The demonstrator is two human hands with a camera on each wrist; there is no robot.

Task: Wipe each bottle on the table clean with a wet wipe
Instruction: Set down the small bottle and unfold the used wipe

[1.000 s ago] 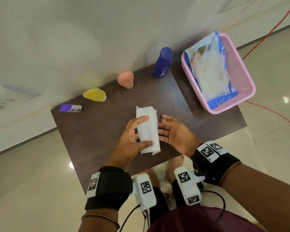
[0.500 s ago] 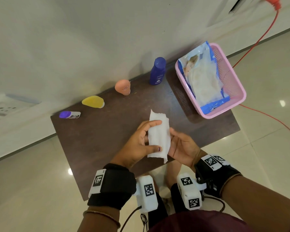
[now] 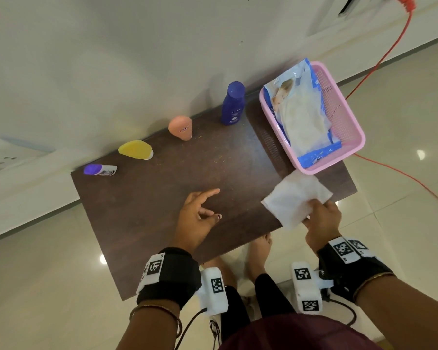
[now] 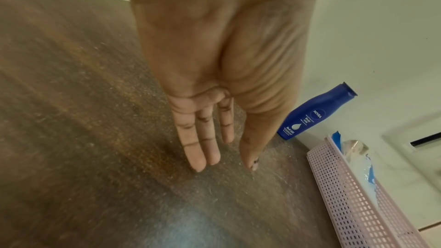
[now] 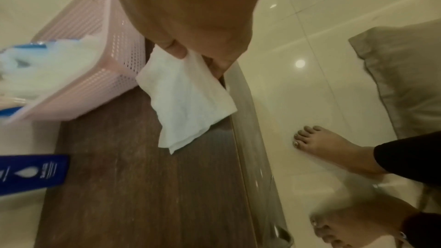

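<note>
Several bottles stand along the back edge of the dark wooden table point(image 3: 162, 198): a purple-capped white one point(image 3: 99, 170), a yellow one point(image 3: 136, 149), a peach one point(image 3: 181, 127) and a dark blue one point(image 3: 233, 103) point(image 4: 315, 112). My right hand point(image 3: 319, 218) pinches a folded white wet wipe point(image 3: 295, 198) point(image 5: 186, 97) above the table's right front corner. My left hand point(image 3: 200, 210) point(image 4: 214, 135) hovers over the middle of the table, fingers relaxed and straight, holding nothing.
A pink perforated basket point(image 3: 349, 120) point(image 5: 100, 25) at the table's right end holds an opened blue wet wipe pack point(image 3: 301, 114). An orange cable point(image 3: 390, 51) runs across the tiled floor on the right. My bare feet point(image 5: 329, 142) stand by the table's front edge.
Both hands held the wipe together over the table's middle. Now the left hand has let go and the right hand has carried the wipe rightward, near the basket.
</note>
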